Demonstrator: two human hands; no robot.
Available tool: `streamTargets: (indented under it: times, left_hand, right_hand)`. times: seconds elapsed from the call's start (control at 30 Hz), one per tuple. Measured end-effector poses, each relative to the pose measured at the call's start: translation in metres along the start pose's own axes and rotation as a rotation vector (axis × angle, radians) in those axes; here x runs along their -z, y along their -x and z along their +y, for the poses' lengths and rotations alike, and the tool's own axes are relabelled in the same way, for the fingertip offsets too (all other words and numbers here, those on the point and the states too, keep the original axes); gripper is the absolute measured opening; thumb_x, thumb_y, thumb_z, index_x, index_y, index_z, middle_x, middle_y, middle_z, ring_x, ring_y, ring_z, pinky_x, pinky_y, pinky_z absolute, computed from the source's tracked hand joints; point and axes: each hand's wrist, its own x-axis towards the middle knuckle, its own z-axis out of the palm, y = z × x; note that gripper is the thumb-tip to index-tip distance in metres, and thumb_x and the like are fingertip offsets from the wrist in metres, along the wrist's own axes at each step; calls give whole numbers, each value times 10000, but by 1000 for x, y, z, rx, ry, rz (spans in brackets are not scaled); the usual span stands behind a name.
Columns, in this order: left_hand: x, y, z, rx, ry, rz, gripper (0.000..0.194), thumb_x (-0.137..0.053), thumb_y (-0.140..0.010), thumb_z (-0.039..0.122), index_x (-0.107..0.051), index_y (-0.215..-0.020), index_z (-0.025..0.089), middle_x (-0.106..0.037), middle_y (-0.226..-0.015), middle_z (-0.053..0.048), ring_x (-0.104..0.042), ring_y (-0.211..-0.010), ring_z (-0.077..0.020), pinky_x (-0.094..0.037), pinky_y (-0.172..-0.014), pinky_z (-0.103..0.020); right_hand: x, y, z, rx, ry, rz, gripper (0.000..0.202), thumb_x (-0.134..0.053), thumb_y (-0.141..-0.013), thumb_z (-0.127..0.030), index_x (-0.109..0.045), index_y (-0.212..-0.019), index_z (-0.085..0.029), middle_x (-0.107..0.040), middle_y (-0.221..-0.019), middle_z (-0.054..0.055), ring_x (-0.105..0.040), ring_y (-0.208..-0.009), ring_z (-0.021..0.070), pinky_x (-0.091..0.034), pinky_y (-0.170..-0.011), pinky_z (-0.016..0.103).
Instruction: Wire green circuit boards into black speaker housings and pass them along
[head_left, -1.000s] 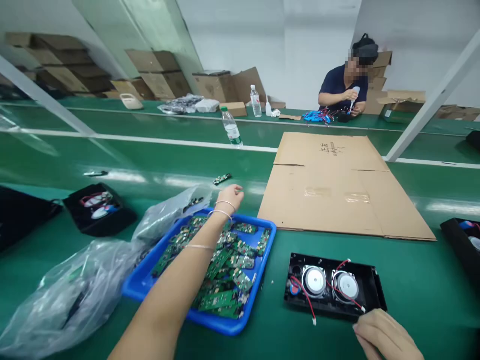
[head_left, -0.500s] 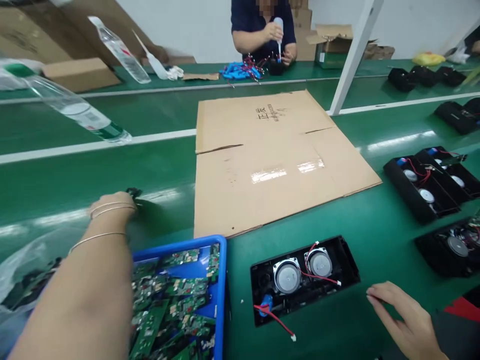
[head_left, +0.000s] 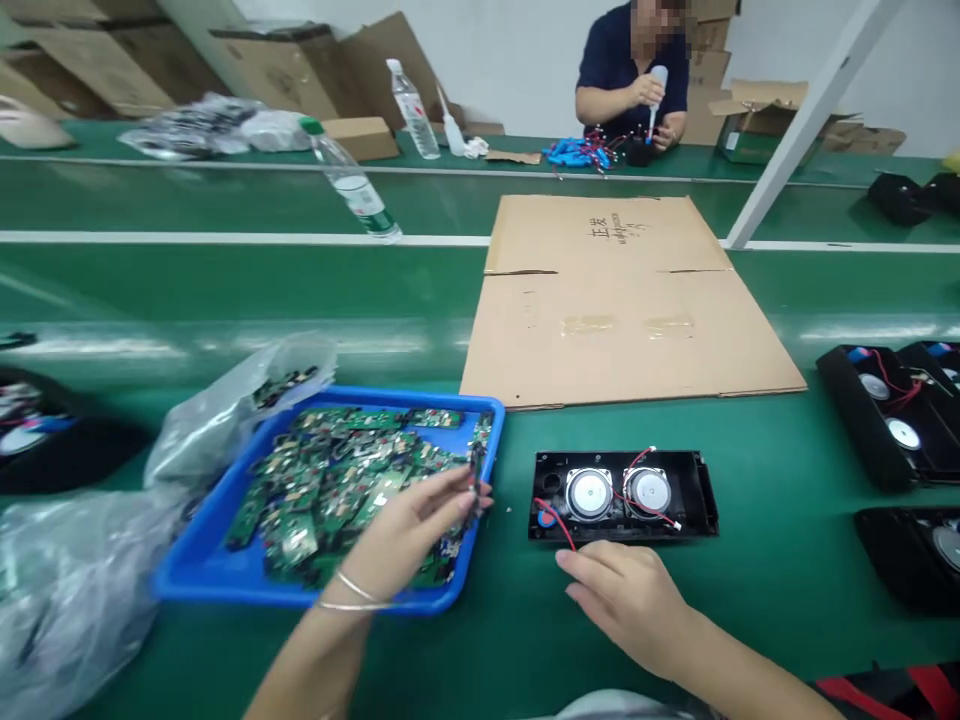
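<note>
My left hand [head_left: 416, 525] hovers over the right end of a blue tray [head_left: 202, 575] heaped with several green circuit boards [head_left: 330, 480]. Its fingertips pinch a small dark circuit board [head_left: 474, 478] near the tray's right rim. My right hand [head_left: 626, 595] lies flat on the green belt, holding nothing. It sits just in front of a black speaker housing [head_left: 701, 495] with two round silver speakers [head_left: 589, 493] and red wires [head_left: 559, 528]. The fingertips are close to the red wire end at the housing's front left.
A flat cardboard sheet [head_left: 630, 300] lies behind the housing. More black speaker housings [head_left: 862, 420] sit at the right and one at the left edge [head_left: 67, 450]. Clear plastic bags [head_left: 67, 590] lie left of the tray. A water bottle [head_left: 352, 185] stands beyond. A co-worker [head_left: 634, 75] works across the far belt.
My left hand has come back from the belt beyond the tray and now holds a small board over the tray. My right hand has slid left to the housing's front.
</note>
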Motion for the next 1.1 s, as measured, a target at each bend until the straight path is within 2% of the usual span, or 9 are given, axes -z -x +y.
streamTargets:
  times: [0.1,0.27,0.37,0.5,0.6,0.77,0.87,1.0,1.1]
  left_hand:
    - [-20,30,-26,114,250,-25,402,-777,-557,380,-647,-866,159,-682,-790,-44,-669,-739,-225,-560,-647,-334]
    - [-40,47,-46,37,400,67,317,-733,-623,283,-561,-865,174,-591,-709,23,-635,-586,-162,-494,-478,-263]
    - [-47,52,-47,1,425,81,318,-719,-655,276,-500,-871,195,-647,-739,0,-619,-545,-149,-439,-449,-245]
    - [-52,54,-42,-24,483,52,286,-686,-704,346,-546,-888,178,-683,-725,-38,-577,-557,-138,-434,-498,-260]
    - [-54,54,-35,0,585,14,294,-640,-742,413,-630,-866,146,-696,-764,-81,-579,-605,-151,-443,-540,-279]
    - [-49,57,-26,78,788,-110,336,-759,-635,381,-707,-866,143,-719,-895,-123,-651,-860,-267,-492,-775,-392]
    - [-44,60,-24,91,766,-107,419,-817,-553,364,-706,-898,154,-721,-941,-122,-644,-937,-300,-487,-851,-430]
    - [-42,63,-24,110,718,-101,457,-860,-471,327,-715,-870,159,-734,-867,-97,-672,-825,-263,-538,-769,-379]
    - [-43,64,-24,100,718,-122,445,-868,-447,339,-721,-827,160,-722,-736,-61,-661,-700,-205,-549,-636,-294]
  right_hand:
    - [1,-7,1,44,-145,99,195,-444,-897,-86,-592,-983,-178,-654,-772,37,-596,-670,118,-499,-589,228]
    - [12,-17,11,-48,-218,288,283,-527,-840,-46,-651,-1008,-236,-650,-878,45,-603,-769,130,-514,-657,251]
    - [11,-25,14,-220,-389,340,237,-555,-846,-120,-677,-965,-284,-670,-956,38,-622,-871,157,-522,-734,292]
    - [-1,-39,12,-493,-874,324,109,-676,-784,-262,-678,-886,-299,-694,-728,-21,-650,-682,134,-528,-646,261]
    - [-11,-48,11,-493,-1017,255,68,-737,-711,-347,-707,-730,-289,-670,-656,-24,-606,-621,121,-498,-594,243]
    - [-12,-56,4,-366,-800,66,105,-629,-819,-305,-724,-864,-297,-705,-756,8,-580,-750,158,-468,-695,311]
    - [-9,-58,-5,-195,-526,63,166,-552,-865,-215,-705,-895,-271,-709,-785,2,-541,-728,157,-433,-662,315]
    - [-8,-58,-16,117,-9,187,148,-543,-856,-124,-670,-876,-197,-687,-716,-1,-439,-654,149,-345,-641,327]
    - [-9,-58,-22,212,186,194,107,-557,-855,-127,-651,-874,-173,-670,-680,-5,-420,-651,147,-314,-654,334]
